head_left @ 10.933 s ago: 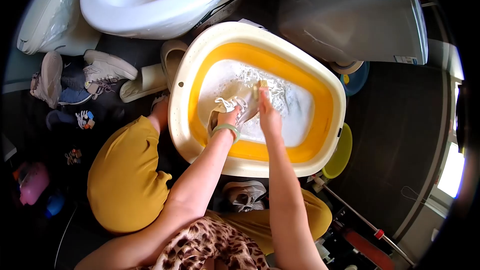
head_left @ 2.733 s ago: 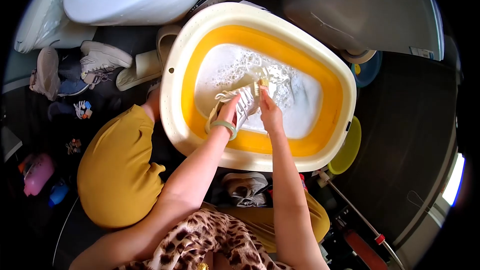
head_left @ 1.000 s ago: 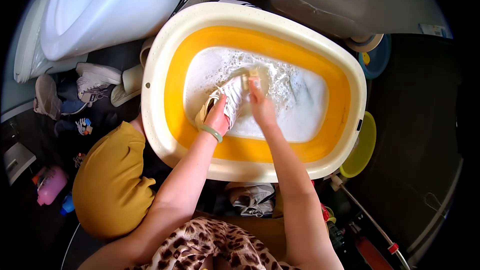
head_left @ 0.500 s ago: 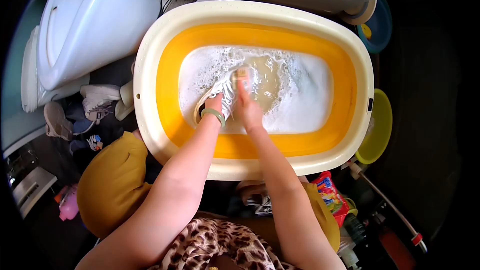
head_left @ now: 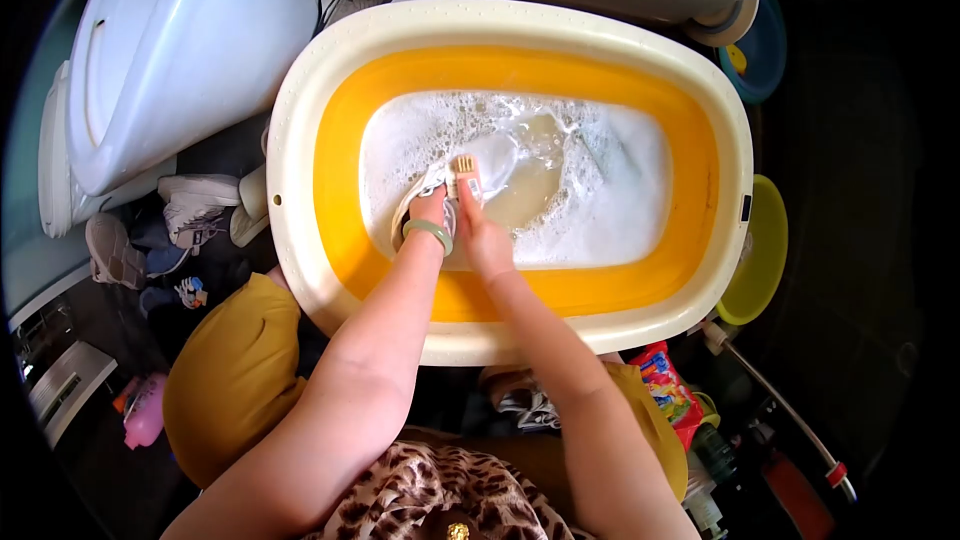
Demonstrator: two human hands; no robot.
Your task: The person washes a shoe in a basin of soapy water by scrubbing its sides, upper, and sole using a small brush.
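A pale shoe (head_left: pixel 432 179) with white laces sits in the left part of the foamy water. My left hand (head_left: pixel 430 208), below which a green bangle circles the wrist, reaches into the shoe's opening and holds it; its fingers are mostly hidden inside. In my right hand (head_left: pixel 486 238) is a small scrubbing brush (head_left: pixel 465 175) with a light wooden-looking back, gripped with the thumb along it. The brush is against or just over the shoe's right side. Around both hands is a yellow and cream tub (head_left: pixel 520 312) of cloudy, soapy water (head_left: pixel 630 210).
Several worn shoes (head_left: pixel 200 208) lie on the dark floor at left, below a white toilet (head_left: pixel 190 50). At right stand a lime-green basin (head_left: pixel 762 255) and a blue basin (head_left: pixel 768 55). A red packet (head_left: pixel 668 395) and bottles (head_left: pixel 712 450) are by the right knee.
My right hand has drawn the brush left and slightly down, closer to the shoe. The left hand stays in the shoe. The patch of thin foam has shifted a little.
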